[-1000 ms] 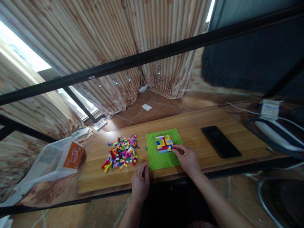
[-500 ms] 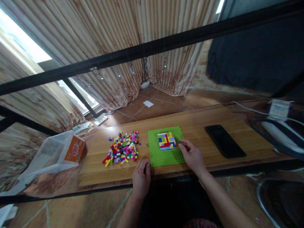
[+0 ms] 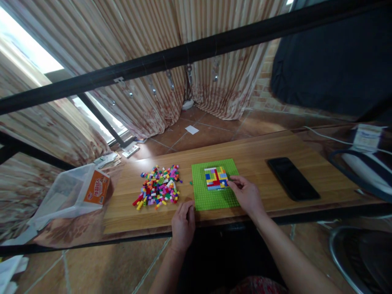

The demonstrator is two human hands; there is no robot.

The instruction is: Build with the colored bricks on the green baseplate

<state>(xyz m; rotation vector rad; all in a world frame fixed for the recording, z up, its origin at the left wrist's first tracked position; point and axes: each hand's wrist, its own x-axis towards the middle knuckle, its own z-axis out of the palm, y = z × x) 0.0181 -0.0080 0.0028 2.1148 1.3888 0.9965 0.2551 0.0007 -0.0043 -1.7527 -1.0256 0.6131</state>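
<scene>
- Beige pleated curtains with reddish marks (image 3: 143,41) hang across the far side, and a dark straight rail (image 3: 159,62) runs in front of them.
- Nearer lies a long brown wood-grain board (image 3: 251,155), bearing a square lime-green studded baseplate (image 3: 200,200) near its middle.
- On the baseplate sits a low, roughly square block of multicoloured plastic bricks (image 3: 216,179), far of the left hand (image 3: 183,224) and to its right, and just left of the right hand (image 3: 246,194).
- The right hand's thumb and forefinger are drawn narrow at the block's near right corner; whether they grip a brick, I cannot tell.
- The left hand is loosely curled just beside the baseplate's near left corner; its inside is hidden, so I cannot tell if it holds anything.
- Left of the baseplate spreads a loose heap of small multicoloured bricks (image 3: 161,185), with one tiny green piece (image 3: 191,183) between the two.
- To the right lies a black rectangular phone (image 3: 293,178); at far left stands a clear plastic box with an orange label (image 3: 69,192).
- The right hand covers part of the baseplate's right edge.
- A dark, metal-rimmed round object (image 3: 355,261) is cut off at near right.
</scene>
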